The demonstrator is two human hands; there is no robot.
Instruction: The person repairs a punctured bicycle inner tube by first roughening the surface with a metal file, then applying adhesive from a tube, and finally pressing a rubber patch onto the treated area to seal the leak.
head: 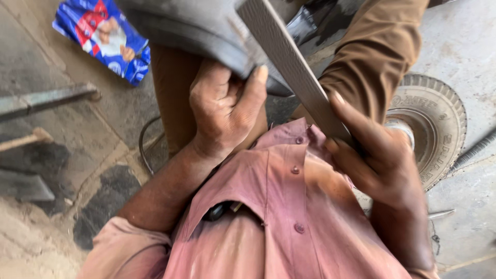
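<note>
My left hand (225, 106) grips the edge of a grey rubber tube (191, 26) held over my lap, thumb pressed against its rim. My right hand (374, 155) is closed around the lower end of a long flat metal file (289, 62). The file slants up and to the left, and its face lies against the rubber beside my left thumb. Below both hands are my pink buttoned shirt and brown trousers.
A small tyre on its wheel (439, 124) lies on the concrete floor at the right. A blue printed packet (103, 36) lies at the upper left. Metal bars and a wooden handle (26, 139) rest on the floor at the left. A thin wire loop (144, 144) lies by my leg.
</note>
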